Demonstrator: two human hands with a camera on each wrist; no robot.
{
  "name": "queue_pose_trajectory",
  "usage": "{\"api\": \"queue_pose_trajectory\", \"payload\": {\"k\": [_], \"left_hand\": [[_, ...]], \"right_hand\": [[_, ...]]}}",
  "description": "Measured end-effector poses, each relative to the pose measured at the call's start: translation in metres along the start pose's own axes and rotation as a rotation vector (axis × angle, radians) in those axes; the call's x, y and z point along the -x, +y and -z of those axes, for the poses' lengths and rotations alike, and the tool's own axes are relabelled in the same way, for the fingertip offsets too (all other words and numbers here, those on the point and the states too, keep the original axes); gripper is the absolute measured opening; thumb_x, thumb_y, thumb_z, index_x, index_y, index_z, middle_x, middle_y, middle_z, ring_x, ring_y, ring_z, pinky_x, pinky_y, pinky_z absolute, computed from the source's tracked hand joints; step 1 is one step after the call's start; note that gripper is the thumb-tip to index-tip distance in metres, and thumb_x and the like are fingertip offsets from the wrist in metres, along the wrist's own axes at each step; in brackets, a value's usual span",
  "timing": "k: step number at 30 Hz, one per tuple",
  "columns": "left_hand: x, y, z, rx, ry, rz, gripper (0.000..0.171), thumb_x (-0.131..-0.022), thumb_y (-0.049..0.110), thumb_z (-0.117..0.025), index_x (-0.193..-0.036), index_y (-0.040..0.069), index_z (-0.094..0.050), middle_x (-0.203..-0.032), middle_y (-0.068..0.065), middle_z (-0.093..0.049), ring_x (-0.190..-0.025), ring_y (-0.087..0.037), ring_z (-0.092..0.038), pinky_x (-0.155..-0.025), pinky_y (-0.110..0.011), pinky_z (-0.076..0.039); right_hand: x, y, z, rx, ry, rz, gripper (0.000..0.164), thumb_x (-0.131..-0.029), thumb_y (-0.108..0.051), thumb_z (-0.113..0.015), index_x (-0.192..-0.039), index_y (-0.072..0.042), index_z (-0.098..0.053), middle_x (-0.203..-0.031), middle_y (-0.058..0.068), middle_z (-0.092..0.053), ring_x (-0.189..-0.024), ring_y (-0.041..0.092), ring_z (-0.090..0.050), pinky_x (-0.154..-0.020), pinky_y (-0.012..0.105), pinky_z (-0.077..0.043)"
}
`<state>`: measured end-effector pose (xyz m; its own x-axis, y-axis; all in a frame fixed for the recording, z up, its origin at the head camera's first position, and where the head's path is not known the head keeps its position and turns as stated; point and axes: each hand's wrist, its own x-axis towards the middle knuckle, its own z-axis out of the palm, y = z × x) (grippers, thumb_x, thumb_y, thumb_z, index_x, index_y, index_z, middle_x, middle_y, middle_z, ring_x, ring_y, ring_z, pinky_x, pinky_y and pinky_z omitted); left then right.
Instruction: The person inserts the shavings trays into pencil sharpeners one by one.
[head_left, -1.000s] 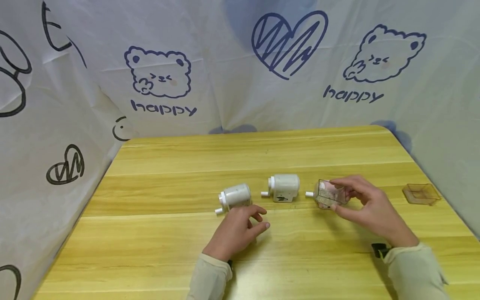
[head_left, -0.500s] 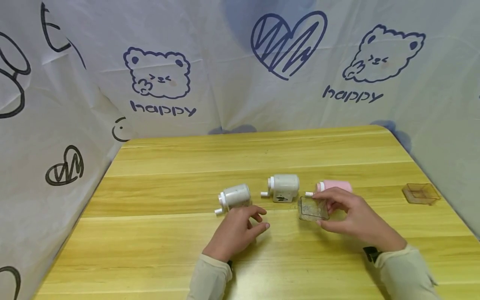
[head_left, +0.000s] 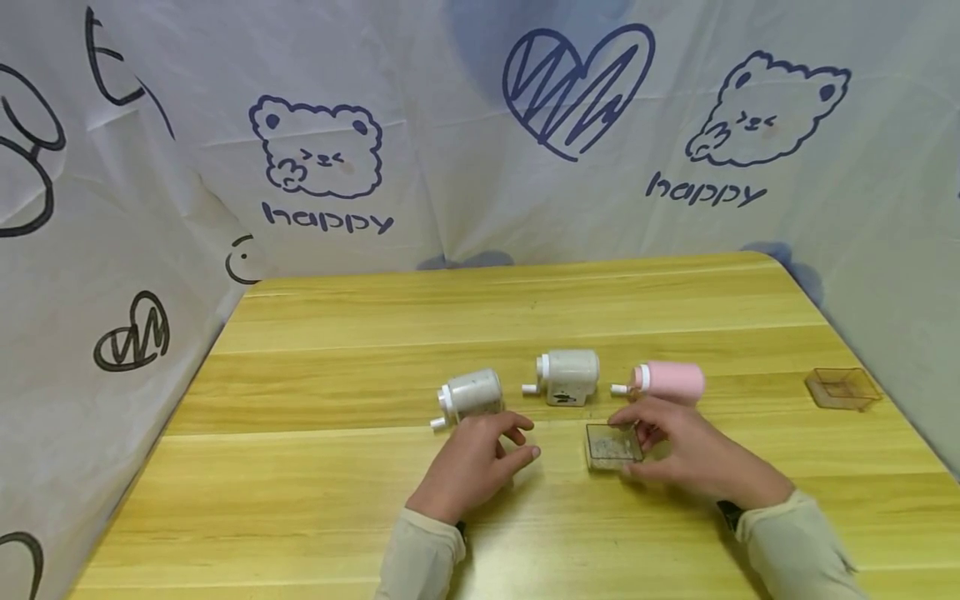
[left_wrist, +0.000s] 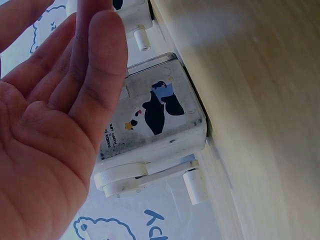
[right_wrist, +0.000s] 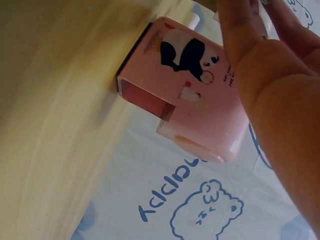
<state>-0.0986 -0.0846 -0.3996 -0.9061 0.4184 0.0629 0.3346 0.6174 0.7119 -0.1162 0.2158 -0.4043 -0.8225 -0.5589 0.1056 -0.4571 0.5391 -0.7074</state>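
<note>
A small clear pencil shavings drawer [head_left: 597, 464] is pinched between the thumb and fingers of my right hand [head_left: 693, 454], over the table in front of the pink crank pencil sharpener [head_left: 675, 381]. In the right wrist view the pink sharpener [right_wrist: 200, 100] has a panda print and a bare drawer slot. My left hand [head_left: 476, 462] has relaxed fingers with nothing between them, just in front of the left white crank sharpener [head_left: 474, 390]. The left wrist view shows a white sharpener [left_wrist: 150, 120] with a panda print, partly covered by the fingers.
Another white crank sharpener [head_left: 573, 371] stands between the left one and the pink one. A brownish clear drawer [head_left: 832, 397] lies near the right edge of the wooden table [head_left: 300, 500]. Printed white cloth [head_left: 450, 150] hangs behind and beside the table.
My right hand has carried the clear drawer left and nearer, from in front of the pink sharpener, which now shows more fully. The left hand has stayed in place.
</note>
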Motion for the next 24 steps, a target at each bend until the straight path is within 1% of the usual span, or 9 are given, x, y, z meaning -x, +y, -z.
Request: {"api": "queue_pose_trajectory", "payload": {"k": [4, 10, 18, 24], "left_hand": [[-0.0005, -0.0001, -0.0001, -0.001, 0.001, -0.002, 0.033, -0.090, 0.034, -0.065, -0.115, 0.012, -0.066, -0.093, 0.006, -0.065, -0.066, -0.002, -0.055, -0.063, -0.023, -0.047], [-0.0012, -0.0004, -0.0013, 0.003, -0.006, 0.000, 0.032, -0.091, 0.034, -0.065, -0.115, 0.012, -0.066, -0.092, 0.007, -0.065, -0.067, -0.002, -0.056, -0.065, -0.023, -0.047], [-0.0018, -0.0015, -0.0028, 0.004, -0.007, -0.011, 0.032, -0.091, 0.034, -0.065, -0.114, 0.012, -0.066, -0.092, 0.007, -0.065, -0.066, -0.002, -0.055, -0.064, -0.022, -0.047], [-0.0018, -0.0015, -0.0030, 0.006, -0.002, -0.015, 0.031, -0.091, 0.033, -0.065, -0.113, 0.012, -0.066, -0.092, 0.007, -0.065, -0.065, -0.002, -0.055, -0.063, -0.022, -0.047]], "right_hand": [[0.0009, 0.0003, -0.0022, 0.039, -0.034, -0.032, 0.051, -0.073, -0.027, -0.081, -0.116, -0.008, -0.060, -0.094, 0.000, -0.054, -0.079, 0.013, -0.053, -0.070, 0.029, -0.049], [0.0017, 0.0020, -0.0035, 0.082, -0.056, -0.054, 0.048, -0.072, -0.027, -0.080, -0.113, -0.012, -0.059, -0.090, -0.002, -0.052, -0.077, 0.012, -0.049, -0.067, 0.028, -0.046], [0.0010, 0.0040, -0.0052, 0.110, -0.055, -0.057, 0.047, -0.073, -0.028, -0.081, -0.111, -0.013, -0.059, -0.091, -0.003, -0.052, -0.077, 0.010, -0.048, -0.066, 0.026, -0.045], [0.0002, 0.0034, -0.0063, 0.107, -0.053, -0.061, 0.047, -0.073, -0.028, -0.081, -0.111, -0.012, -0.059, -0.092, -0.003, -0.053, -0.078, 0.010, -0.049, -0.067, 0.027, -0.046]]}}
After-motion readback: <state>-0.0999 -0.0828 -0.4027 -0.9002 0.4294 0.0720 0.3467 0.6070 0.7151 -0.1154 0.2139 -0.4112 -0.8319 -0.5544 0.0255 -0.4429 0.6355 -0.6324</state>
